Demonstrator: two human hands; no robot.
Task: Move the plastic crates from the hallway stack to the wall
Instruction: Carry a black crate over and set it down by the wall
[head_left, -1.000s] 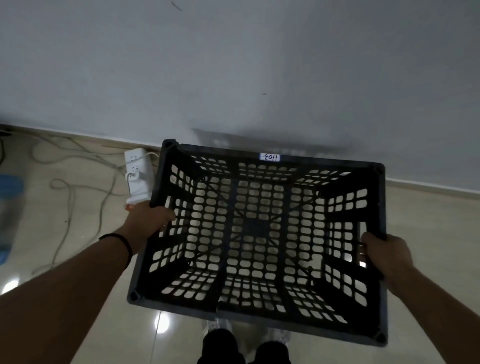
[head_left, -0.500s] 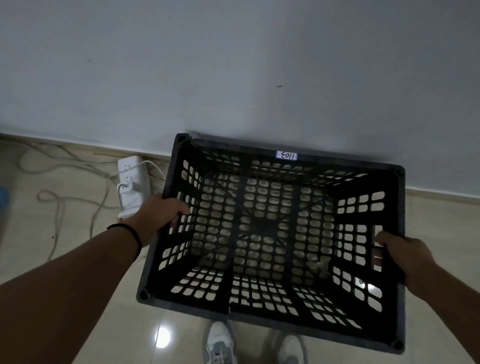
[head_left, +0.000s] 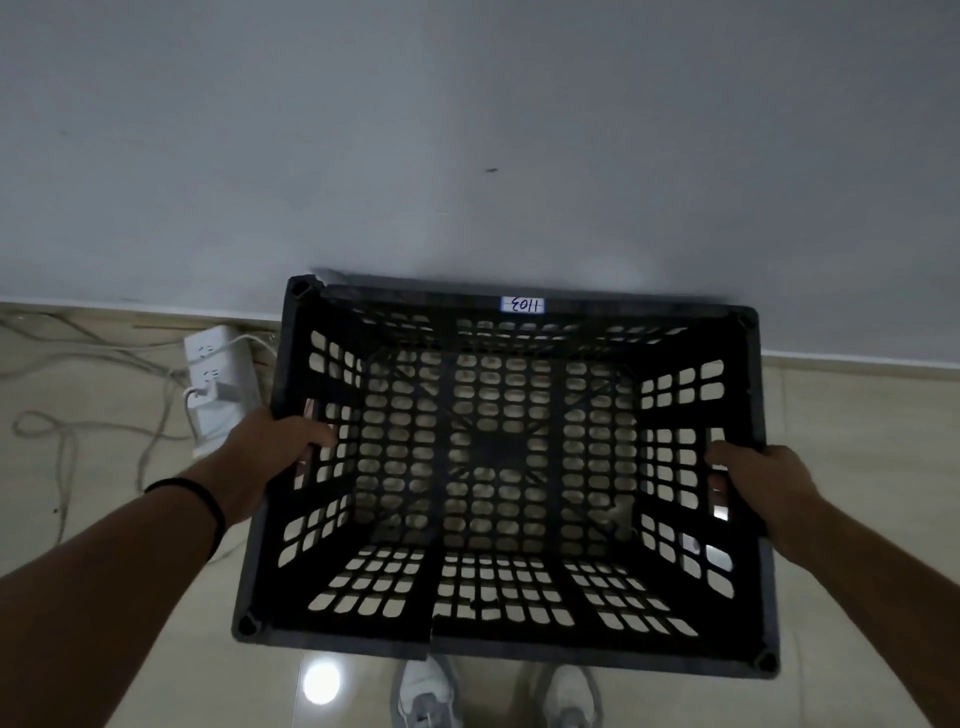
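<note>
While the black perforated plastic crate (head_left: 498, 467) is carried by both side handles, its far long rim sits right up against the pale grey wall (head_left: 467, 130), or very nearly so; whether it actually touches cannot be told from this angle. The left hand (head_left: 270, 457) curls its fingers through the slot in the left side wall and grips it, and the right hand (head_left: 758, 486) does the same through the slot on the right side. The crate is empty, open side up, and roughly level. A small white label (head_left: 522, 305) with handwritten digits sits on the far rim.

Through the lattice bottom the beige tiled floor (head_left: 857, 441) shows, and the toes of two white shoes (head_left: 423, 693) peek out below the near rim, so the crate looks to be held above the floor, though how high is not clear. Just left of the crate, a white power strip (head_left: 221, 389) with a plug in it lies on the floor by the wall, with pale cables (head_left: 62, 431) looping away from it.

As a judgement, this crate's carry is almost over: it has reached the wall and what remains is lowering it to the floor and letting go, keeping clear of the power strip beside its left side. No hallway stack and no other crates are in view, so how many are left to move cannot be said.
</note>
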